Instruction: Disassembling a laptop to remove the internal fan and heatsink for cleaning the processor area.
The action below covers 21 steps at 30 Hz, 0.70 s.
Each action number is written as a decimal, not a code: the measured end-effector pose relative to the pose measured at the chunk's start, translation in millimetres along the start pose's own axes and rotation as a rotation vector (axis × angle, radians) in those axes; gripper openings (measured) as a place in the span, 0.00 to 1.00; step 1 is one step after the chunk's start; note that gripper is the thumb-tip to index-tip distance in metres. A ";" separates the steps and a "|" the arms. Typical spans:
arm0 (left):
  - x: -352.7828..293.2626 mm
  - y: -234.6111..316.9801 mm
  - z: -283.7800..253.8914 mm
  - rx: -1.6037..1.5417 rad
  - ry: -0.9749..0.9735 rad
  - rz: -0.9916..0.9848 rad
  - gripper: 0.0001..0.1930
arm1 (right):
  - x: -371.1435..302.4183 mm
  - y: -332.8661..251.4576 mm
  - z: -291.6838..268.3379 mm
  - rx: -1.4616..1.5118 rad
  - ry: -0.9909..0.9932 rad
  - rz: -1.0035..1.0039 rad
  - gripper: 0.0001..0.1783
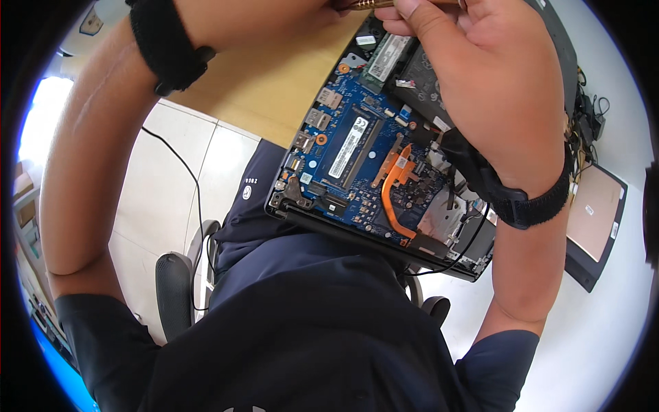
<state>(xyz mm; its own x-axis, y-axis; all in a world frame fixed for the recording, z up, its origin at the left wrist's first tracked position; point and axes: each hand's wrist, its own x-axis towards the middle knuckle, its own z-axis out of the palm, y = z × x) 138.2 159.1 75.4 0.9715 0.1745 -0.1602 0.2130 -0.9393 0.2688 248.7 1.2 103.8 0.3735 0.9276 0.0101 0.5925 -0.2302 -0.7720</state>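
A laptop with its bottom cover off lies at the table's edge, in front of my lap. Its blue motherboard shows a memory module, an orange copper heat pipe and a small drive stick. Beside the drive sits the black battery, partly behind my right hand. The fingers of that hand are closed on a slim gold-coloured ribbed tool at the top edge, its ends out of sight. My left hand reaches toward the tool's left end; its fingers are cut off by the frame.
A wooden tabletop lies beyond the laptop on the left. On the white surface at right are a pinkish flat panel device and tangled black cables. A thin black cable hangs by the chair armrest. Both wrists wear black straps.
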 end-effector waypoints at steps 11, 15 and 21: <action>-6.8 -24.1 25.5 0.016 0.290 0.222 0.08 | -74.9 53.7 -133.4 -0.007 0.438 0.070 0.10; -10.3 -25.1 28.5 -0.028 0.270 0.183 0.07 | -113.0 111.1 -170.9 -0.006 0.502 0.256 0.11; -51.6 9.4 7.2 -0.080 0.306 0.202 0.09 | -146.5 204.5 -203.4 0.105 0.534 0.376 0.11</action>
<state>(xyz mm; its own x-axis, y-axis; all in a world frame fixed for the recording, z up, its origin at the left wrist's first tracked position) 89.3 139.1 79.4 0.9783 0.0792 0.1915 0.0093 -0.9399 0.3412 460.4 -241.7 73.7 0.8600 0.5098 0.0212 0.2901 -0.4544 -0.8423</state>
